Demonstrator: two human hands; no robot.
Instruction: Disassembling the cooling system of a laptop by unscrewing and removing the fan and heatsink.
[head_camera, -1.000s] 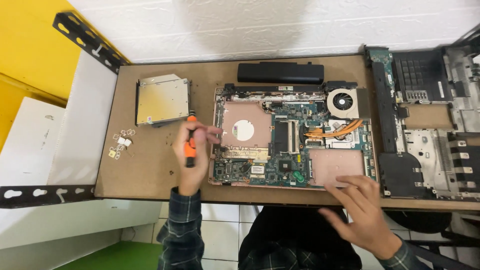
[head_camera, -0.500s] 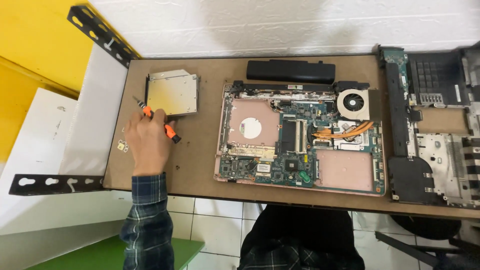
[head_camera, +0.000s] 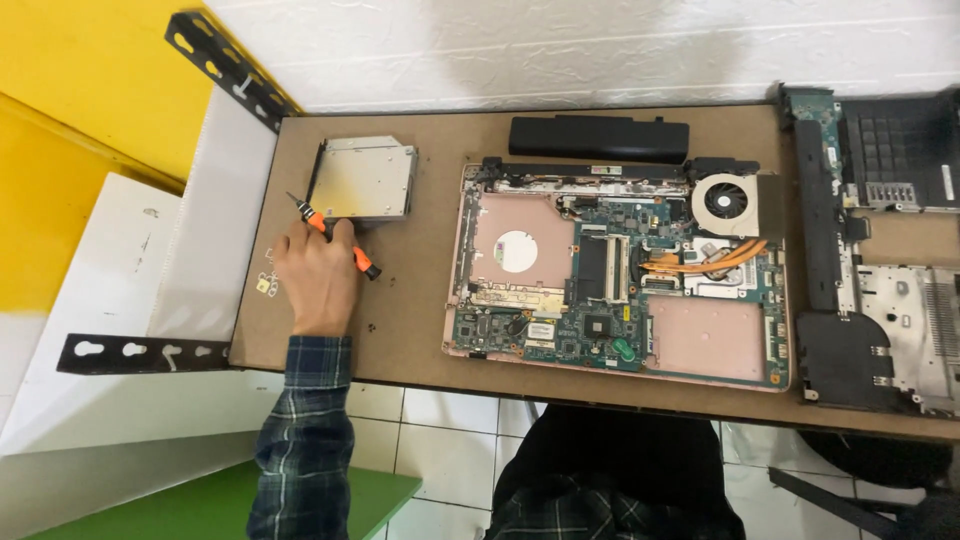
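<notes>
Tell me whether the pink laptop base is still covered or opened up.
Opened up: the pink laptop base lies flat with its green circuit board, round fan and copper heat pipes exposed.

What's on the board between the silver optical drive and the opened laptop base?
Nothing: in the head view, only bare brown board separates the optical drive from the laptop base.

I see an opened laptop base (head_camera: 620, 290) mid-table (head_camera: 420, 330), its fan (head_camera: 725, 203) at the top right corner and a black battery (head_camera: 598, 137) just above it. Dismantled casing parts (head_camera: 880, 260) lie at the right. A black slotted bracket (head_camera: 145, 352) sits left.
</notes>
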